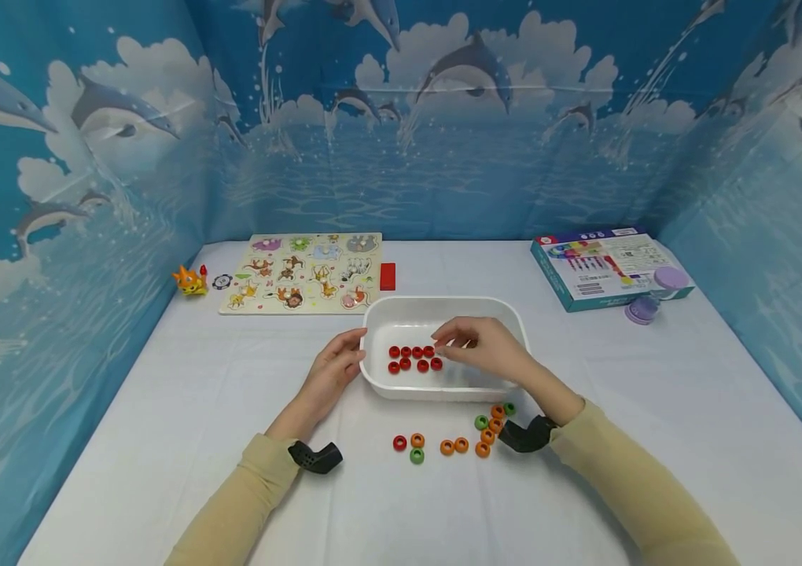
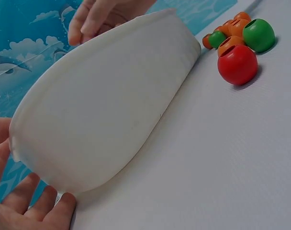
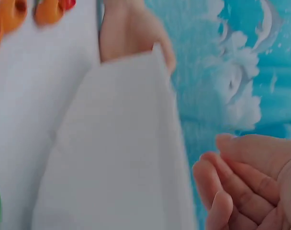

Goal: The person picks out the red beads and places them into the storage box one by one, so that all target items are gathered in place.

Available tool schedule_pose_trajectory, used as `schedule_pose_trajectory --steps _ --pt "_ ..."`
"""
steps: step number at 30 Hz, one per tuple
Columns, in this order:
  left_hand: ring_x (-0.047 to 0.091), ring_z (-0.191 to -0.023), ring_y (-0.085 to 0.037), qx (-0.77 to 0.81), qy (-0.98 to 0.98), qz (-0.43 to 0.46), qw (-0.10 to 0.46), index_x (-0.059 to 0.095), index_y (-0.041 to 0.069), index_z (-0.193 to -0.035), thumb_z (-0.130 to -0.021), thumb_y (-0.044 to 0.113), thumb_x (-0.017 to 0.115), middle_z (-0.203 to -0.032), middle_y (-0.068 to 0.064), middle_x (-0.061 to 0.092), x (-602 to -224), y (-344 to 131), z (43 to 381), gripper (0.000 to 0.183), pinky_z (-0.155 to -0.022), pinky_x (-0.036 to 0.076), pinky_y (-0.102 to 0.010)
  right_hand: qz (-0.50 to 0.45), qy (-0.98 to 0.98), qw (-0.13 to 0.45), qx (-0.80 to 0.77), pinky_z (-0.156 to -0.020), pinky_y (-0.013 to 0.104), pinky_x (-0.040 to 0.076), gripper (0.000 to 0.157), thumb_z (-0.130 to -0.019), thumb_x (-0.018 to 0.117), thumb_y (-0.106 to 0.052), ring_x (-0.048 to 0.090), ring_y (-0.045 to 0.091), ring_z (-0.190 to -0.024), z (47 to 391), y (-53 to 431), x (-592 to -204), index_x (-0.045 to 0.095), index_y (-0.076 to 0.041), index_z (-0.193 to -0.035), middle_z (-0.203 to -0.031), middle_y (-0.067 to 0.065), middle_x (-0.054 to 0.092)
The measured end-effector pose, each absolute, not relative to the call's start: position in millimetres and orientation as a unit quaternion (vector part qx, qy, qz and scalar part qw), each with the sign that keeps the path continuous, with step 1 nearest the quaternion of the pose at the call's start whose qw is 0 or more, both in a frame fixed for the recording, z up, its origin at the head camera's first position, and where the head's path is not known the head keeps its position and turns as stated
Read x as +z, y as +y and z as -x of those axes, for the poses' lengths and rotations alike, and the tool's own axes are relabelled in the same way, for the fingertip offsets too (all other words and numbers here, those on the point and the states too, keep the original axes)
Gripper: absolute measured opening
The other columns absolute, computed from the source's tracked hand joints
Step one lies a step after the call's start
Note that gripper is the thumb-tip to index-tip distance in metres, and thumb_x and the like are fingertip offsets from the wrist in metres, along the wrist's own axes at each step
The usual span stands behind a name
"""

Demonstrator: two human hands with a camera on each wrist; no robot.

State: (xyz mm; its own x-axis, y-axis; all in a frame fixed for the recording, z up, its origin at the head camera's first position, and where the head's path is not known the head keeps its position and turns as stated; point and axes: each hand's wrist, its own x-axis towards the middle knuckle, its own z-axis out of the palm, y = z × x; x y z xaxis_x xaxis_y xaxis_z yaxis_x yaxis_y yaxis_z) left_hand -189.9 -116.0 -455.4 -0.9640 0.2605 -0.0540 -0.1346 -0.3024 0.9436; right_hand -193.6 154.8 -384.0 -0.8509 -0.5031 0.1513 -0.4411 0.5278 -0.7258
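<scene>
A white tray (image 1: 458, 391) stands mid-table, with several red beads (image 1: 405, 364) lying in two rough rows inside it. My left hand (image 1: 326, 376) rests against the outside of its left end. In the left wrist view, fingertips (image 2: 64, 203) touch the outer wall. Over the tray, my right hand (image 1: 484, 343) is loosely bent beside the right end of the rows. Its thumb and fingers stand apart in the right wrist view, with nothing visible between them. In front of the tray lie a red bead (image 1: 399, 443), several orange beads (image 1: 461, 445) and several green beads (image 1: 417, 455).
Behind the tray lie an animal peg puzzle (image 1: 302, 271), a red block (image 1: 388, 277), a small orange toy (image 1: 191, 281) and a round chip (image 1: 222, 281). At back right are a flat box (image 1: 606, 271) and purple-lidded tubs (image 1: 641, 309). A dolphin-print curtain (image 1: 401, 173) surrounds the table.
</scene>
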Motion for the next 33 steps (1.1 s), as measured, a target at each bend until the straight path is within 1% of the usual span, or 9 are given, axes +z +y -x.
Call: schedule_pose_trajectory --steps 4,9,14,17,20,22,25,33 --pt "0.037 -0.121 -0.020 0.804 0.579 -0.055 0.123 0.044 0.005 -0.128 -0.088 0.006 0.051 -0.135 -0.005 0.037 -455 -116 190 0.040 -0.097 0.037 -0.031 0.321 0.834 0.062 -0.445 -0.064 0.025 0.050 0.021 -0.081 0.065 -0.024 0.056 0.009 -0.073 169 147 -380 0.065 -0.016 -0.100 -0.087 -0.010 0.064" --pt "0.035 -0.123 -0.019 0.799 0.585 -0.057 0.126 0.044 0.006 -0.128 -0.088 0.008 0.052 -0.136 -0.004 0.034 -455 -116 190 0.041 -0.098 0.036 -0.032 0.362 0.804 0.098 -0.460 -0.067 0.024 0.051 0.019 -0.082 0.064 -0.024 0.057 0.007 -0.076 140 134 -382 0.064 -0.018 -0.101 -0.090 -0.011 0.063" --pt "0.035 -0.123 -0.017 0.805 0.579 -0.053 0.119 0.045 0.006 -0.127 -0.088 0.006 0.051 -0.136 -0.003 0.034 -456 -115 190 0.039 -0.097 0.037 -0.030 0.388 0.801 0.112 -0.442 -0.065 0.025 0.050 0.018 -0.082 0.065 -0.024 0.056 0.005 -0.078 124 123 -401 0.064 -0.021 -0.100 -0.091 -0.009 0.063" --pt "0.036 -0.123 -0.018 0.808 0.576 -0.052 0.115 0.045 0.006 -0.127 -0.088 0.005 0.051 -0.136 -0.004 0.035 -456 -114 190 0.040 -0.096 0.038 -0.029 0.404 0.808 0.092 -0.419 -0.064 0.025 0.050 0.018 -0.081 0.066 -0.024 0.055 0.006 -0.077 120 117 -416 0.064 -0.021 -0.098 -0.090 -0.009 0.062" --pt "0.035 -0.123 -0.019 0.809 0.575 -0.053 0.112 0.044 0.005 -0.127 -0.088 0.004 0.050 -0.136 -0.005 0.035 -457 -114 189 0.040 -0.095 0.038 -0.027 0.420 0.814 0.061 -0.396 -0.065 0.022 0.047 0.016 -0.080 0.067 -0.024 0.054 0.007 -0.076 118 112 -429 0.064 -0.021 -0.095 -0.089 -0.012 0.061" --pt "0.035 -0.123 -0.019 0.809 0.575 -0.053 0.112 0.044 0.005 -0.127 -0.088 0.004 0.050 -0.136 -0.006 0.035 -457 -114 189 0.040 -0.095 0.038 -0.027 0.424 0.818 0.050 -0.387 -0.067 0.020 0.045 0.015 -0.079 0.068 -0.023 0.053 0.007 -0.076 118 110 -435 0.064 -0.022 -0.094 -0.088 -0.013 0.060" --pt "0.034 -0.123 -0.019 0.808 0.576 -0.053 0.111 0.044 0.004 -0.127 -0.088 0.004 0.050 -0.136 -0.006 0.034 -457 -114 189 0.040 -0.095 0.038 -0.027 0.413 0.828 0.051 -0.376 -0.069 0.019 0.043 0.015 -0.079 0.068 -0.024 0.051 0.006 -0.078 118 108 -439 0.065 -0.024 -0.093 -0.088 -0.016 0.059" --pt "0.035 -0.123 -0.017 0.804 0.581 -0.048 0.114 0.045 0.007 -0.127 -0.088 0.006 0.051 -0.136 -0.004 0.035 -457 -115 190 0.039 -0.095 0.039 -0.028 0.401 0.842 0.066 -0.354 -0.071 0.019 0.042 0.013 -0.079 0.068 -0.027 0.049 0.002 -0.079 119 104 -445 0.065 -0.027 -0.091 -0.087 -0.020 0.058"
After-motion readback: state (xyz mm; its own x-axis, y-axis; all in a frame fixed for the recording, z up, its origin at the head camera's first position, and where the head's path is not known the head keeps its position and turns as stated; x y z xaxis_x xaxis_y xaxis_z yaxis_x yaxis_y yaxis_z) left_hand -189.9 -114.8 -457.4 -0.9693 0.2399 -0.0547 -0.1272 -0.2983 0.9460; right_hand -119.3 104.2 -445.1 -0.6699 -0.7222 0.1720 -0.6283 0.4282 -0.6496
